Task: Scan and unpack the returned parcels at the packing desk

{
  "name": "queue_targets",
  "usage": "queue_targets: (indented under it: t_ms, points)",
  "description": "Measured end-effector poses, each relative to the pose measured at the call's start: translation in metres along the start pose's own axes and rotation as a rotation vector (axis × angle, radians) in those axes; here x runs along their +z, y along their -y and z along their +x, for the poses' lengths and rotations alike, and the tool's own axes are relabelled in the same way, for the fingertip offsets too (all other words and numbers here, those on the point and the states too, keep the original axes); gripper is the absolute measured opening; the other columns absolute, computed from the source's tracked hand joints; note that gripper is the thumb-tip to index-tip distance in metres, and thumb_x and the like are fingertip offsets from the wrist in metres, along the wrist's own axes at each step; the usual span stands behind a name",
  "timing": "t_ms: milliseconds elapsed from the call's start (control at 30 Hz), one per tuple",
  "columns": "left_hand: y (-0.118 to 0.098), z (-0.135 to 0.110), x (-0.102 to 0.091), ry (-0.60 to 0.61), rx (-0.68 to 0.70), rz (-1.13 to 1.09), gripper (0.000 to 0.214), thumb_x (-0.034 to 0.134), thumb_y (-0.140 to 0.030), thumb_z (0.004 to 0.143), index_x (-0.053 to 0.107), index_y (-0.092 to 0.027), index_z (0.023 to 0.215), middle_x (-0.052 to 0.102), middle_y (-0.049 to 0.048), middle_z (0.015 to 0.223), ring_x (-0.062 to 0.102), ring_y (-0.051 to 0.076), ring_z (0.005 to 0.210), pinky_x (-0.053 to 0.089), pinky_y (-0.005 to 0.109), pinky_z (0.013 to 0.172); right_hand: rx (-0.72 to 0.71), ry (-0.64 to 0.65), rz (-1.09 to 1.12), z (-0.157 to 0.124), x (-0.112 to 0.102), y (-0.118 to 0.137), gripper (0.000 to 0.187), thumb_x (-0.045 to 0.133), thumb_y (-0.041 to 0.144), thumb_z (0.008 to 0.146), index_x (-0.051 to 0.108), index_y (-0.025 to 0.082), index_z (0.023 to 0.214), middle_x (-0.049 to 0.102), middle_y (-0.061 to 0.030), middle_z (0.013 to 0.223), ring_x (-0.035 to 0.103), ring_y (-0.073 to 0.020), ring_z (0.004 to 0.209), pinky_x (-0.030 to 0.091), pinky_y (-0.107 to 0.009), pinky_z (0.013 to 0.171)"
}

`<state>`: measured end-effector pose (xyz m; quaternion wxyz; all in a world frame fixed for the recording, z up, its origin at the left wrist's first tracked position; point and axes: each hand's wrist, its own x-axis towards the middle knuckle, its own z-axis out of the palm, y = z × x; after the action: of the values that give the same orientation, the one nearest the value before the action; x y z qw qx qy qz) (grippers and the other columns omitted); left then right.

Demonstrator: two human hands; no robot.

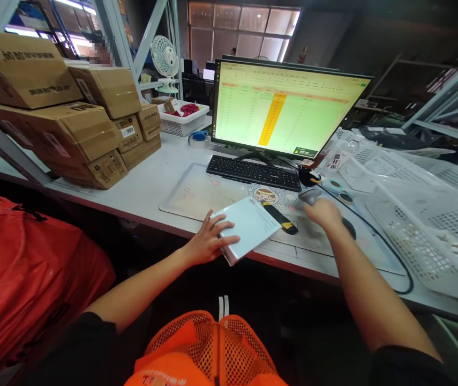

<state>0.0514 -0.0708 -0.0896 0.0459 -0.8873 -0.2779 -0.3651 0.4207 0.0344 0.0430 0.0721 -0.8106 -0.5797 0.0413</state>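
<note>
My left hand (212, 239) grips the near left side of a flat, pale blue-white package (248, 226) in shiny clear wrap, fingers spread over its top and thumb hidden. Small print and a barcode run along its far edge. The package is tilted over the table's front edge. My right hand (324, 213), blurred, is closed around a grey handheld device (309, 196) that looks like a barcode scanner; its lower part is smeared. Between the hands lies a black and yellow cutter-like tool (280, 216), partly behind the package. A dark mouse (349, 228) sits just right of my right wrist.
A black keyboard (253, 172) and a lit monitor (285, 110) stand behind the desk mat (188, 187). Stacked cardboard boxes (52, 128) fill the left. White perforated baskets (425, 236) crowd the right, with a black cable (389, 246) before them. A red bag (31, 268) is at lower left.
</note>
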Motion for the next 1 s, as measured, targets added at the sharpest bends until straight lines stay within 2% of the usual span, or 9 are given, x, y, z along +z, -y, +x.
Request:
queue_targets:
  t_ms: [100, 200, 367, 533, 700, 767, 833, 933, 1000]
  points:
    - [0.002, 0.002, -0.004, 0.063, -0.044, -0.073, 0.050, 0.074, -0.018, 0.083, 0.071, -0.033, 0.131, 0.060, 0.0108, 0.145, 0.040, 0.036, 0.149, 0.010, 0.071, 0.129, -0.146, 0.210, 0.186, -0.011, -0.045, 0.010, 0.022, 0.059, 0.034, 0.095, 0.065, 0.014, 0.089, 0.070, -0.0126, 0.080, 0.066, -0.0213, 0.065, 0.054, -0.032, 0.060]
    - [0.003, 0.003, -0.006, 0.084, -0.060, -0.091, 0.050, 0.074, -0.018, 0.082, 0.071, -0.033, 0.130, 0.061, 0.0102, 0.145, 0.041, 0.036, 0.149, 0.011, 0.071, 0.129, -0.313, 0.399, 0.231, -0.026, -0.081, 0.027, 0.022, 0.064, 0.034, 0.092, 0.059, 0.019, 0.077, 0.062, -0.0060, 0.064, 0.056, -0.0158, 0.051, 0.043, -0.027, 0.046]
    - [0.001, 0.003, -0.006, 0.082, -0.028, -0.017, 0.051, 0.070, -0.020, 0.085, 0.069, -0.032, 0.135, 0.060, 0.0106, 0.146, 0.041, 0.036, 0.149, 0.014, 0.071, 0.129, -0.355, 0.540, 0.157, -0.044, -0.097, 0.058, 0.024, 0.062, 0.032, 0.092, 0.056, 0.020, 0.073, 0.060, -0.0042, 0.060, 0.052, -0.0137, 0.046, 0.039, -0.025, 0.043]
    - [0.002, 0.002, -0.001, -0.012, 0.033, 0.004, 0.053, 0.070, -0.019, 0.086, 0.064, -0.029, 0.138, 0.060, 0.0129, 0.145, 0.041, 0.036, 0.149, 0.017, 0.069, 0.129, -0.390, 0.482, 0.174, -0.036, -0.079, 0.058, 0.021, 0.058, 0.025, 0.095, 0.054, 0.019, 0.076, 0.060, -0.0022, 0.061, 0.053, -0.0127, 0.048, 0.042, -0.024, 0.046]
    - [0.012, 0.010, -0.003, -0.136, -0.099, -0.107, 0.062, 0.076, -0.024, 0.083, 0.053, -0.024, 0.141, 0.057, 0.0174, 0.147, 0.046, 0.036, 0.147, 0.027, 0.066, 0.126, -0.239, 0.219, 0.073, 0.001, -0.031, 0.026, 0.021, 0.057, 0.035, 0.101, 0.062, 0.014, 0.102, 0.071, -0.0082, 0.082, 0.068, -0.0184, 0.067, 0.049, -0.027, 0.058]
    - [0.017, 0.017, -0.008, -0.193, -0.250, -0.202, 0.067, 0.077, -0.026, 0.082, 0.049, -0.022, 0.143, 0.057, 0.0190, 0.147, 0.051, 0.035, 0.143, 0.036, 0.062, 0.122, -0.134, 0.117, -0.027, 0.013, -0.009, 0.010, 0.028, 0.057, 0.034, 0.101, 0.064, 0.011, 0.115, 0.074, -0.0164, 0.102, 0.074, -0.0258, 0.092, 0.054, -0.031, 0.073]
    - [0.023, 0.025, -0.014, -0.224, -0.494, -0.293, 0.069, 0.078, -0.033, 0.081, 0.048, -0.022, 0.142, 0.063, 0.0177, 0.139, 0.062, 0.034, 0.130, 0.049, 0.056, 0.110, -0.047, 0.067, -0.081, 0.019, 0.009, -0.005, 0.036, 0.057, 0.030, 0.100, 0.063, 0.006, 0.126, 0.070, -0.0246, 0.122, 0.070, -0.0339, 0.114, 0.055, -0.038, 0.087]
    - [0.032, 0.035, -0.017, -0.279, -0.872, -0.402, 0.067, 0.079, -0.050, 0.080, 0.052, -0.022, 0.134, 0.073, 0.0133, 0.116, 0.071, 0.033, 0.103, 0.057, 0.049, 0.090, 0.040, 0.055, -0.108, 0.019, 0.023, -0.019, 0.051, 0.059, 0.031, 0.097, 0.057, 0.003, 0.139, 0.064, -0.0292, 0.134, 0.064, -0.0404, 0.125, 0.053, -0.046, 0.098]
    - [0.036, 0.040, -0.014, -0.349, -1.003, -0.455, 0.064, 0.078, -0.054, 0.080, 0.053, -0.023, 0.129, 0.075, 0.0123, 0.112, 0.072, 0.033, 0.100, 0.056, 0.046, 0.088, 0.073, 0.057, -0.116, 0.018, 0.022, -0.020, 0.056, 0.060, 0.037, 0.095, 0.058, 0.003, 0.140, 0.062, -0.0292, 0.137, 0.061, -0.0425, 0.129, 0.052, -0.050, 0.101]
